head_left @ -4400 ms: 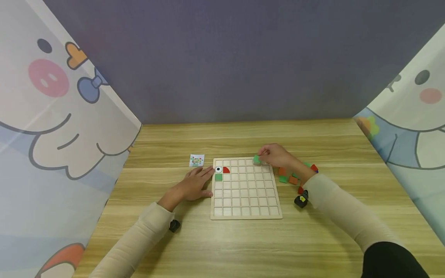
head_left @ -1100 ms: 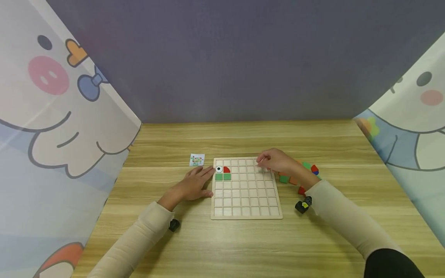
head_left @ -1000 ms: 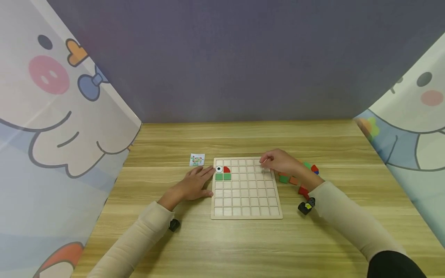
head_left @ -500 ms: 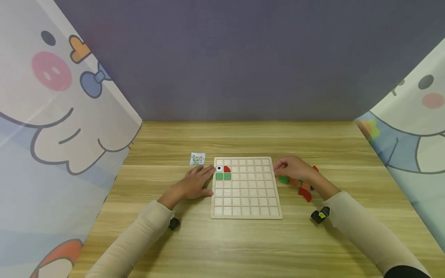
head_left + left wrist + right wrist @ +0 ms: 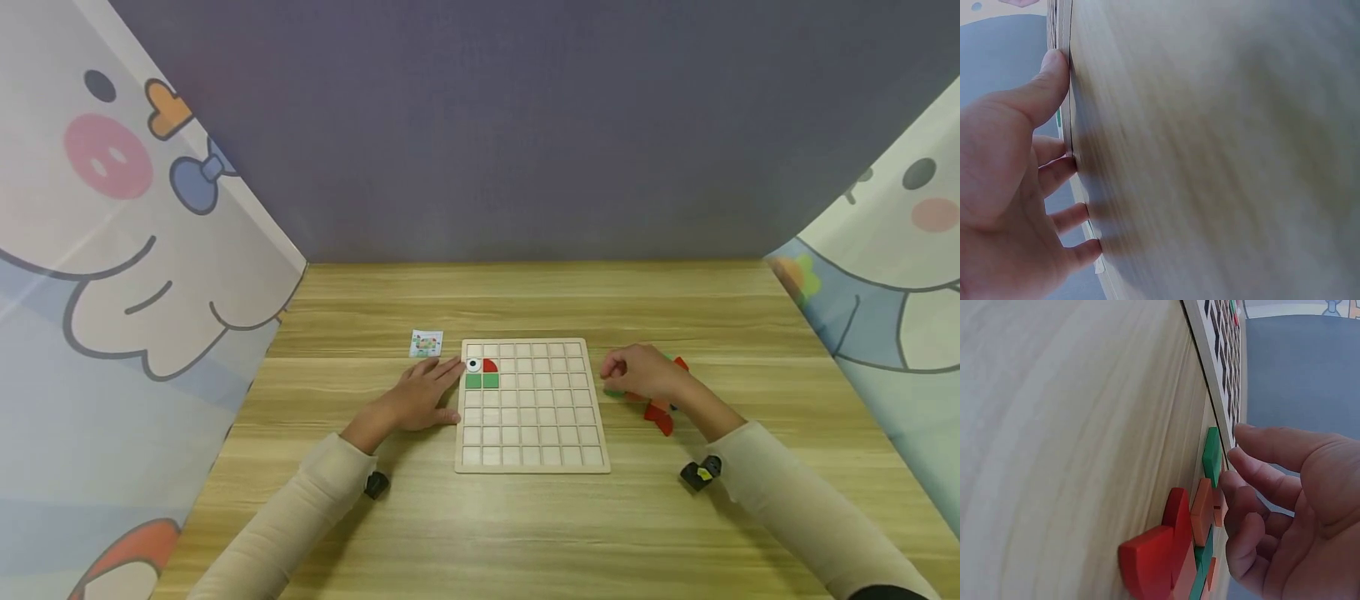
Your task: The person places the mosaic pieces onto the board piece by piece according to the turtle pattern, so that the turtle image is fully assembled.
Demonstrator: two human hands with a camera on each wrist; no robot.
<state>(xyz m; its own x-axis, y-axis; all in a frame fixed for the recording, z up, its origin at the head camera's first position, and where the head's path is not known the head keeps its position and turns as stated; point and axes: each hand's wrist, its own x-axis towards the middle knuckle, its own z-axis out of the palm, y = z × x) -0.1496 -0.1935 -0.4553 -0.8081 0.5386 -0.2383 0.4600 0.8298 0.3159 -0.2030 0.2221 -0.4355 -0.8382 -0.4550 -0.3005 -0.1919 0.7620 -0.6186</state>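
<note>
A pale wooden grid board [image 5: 532, 468] lies mid-table. Near its upper left corner sit a white eye tile [image 5: 473, 365], a red quarter-round tile [image 5: 490, 365] and two green square tiles [image 5: 491, 380] below them. My left hand [image 5: 420, 400] rests with spread fingers, its fingertips and thumb at the board's left edge. Right of the board, my right hand [image 5: 643, 372] hovers over loose tiles, partly hiding them. In the right wrist view its thumb and forefinger are apart, with nothing between them, close to a green tile [image 5: 1211, 453]; orange tiles [image 5: 1202, 511] and red tiles [image 5: 1147, 556] lie nearby.
A small printed card [image 5: 426, 343] with a coloured pattern lies left of the board's upper corner. Black wrist devices [image 5: 700, 473] show at both cuffs. A dark grey panel [image 5: 525, 133] stands behind the wooden table [image 5: 525, 533], with cartoon-printed sheets at both sides.
The right hand, earlier holding a green tile over the board's upper right, has moved right to the loose tiles. A second green tile now sits beside the first. The left hand stayed put.
</note>
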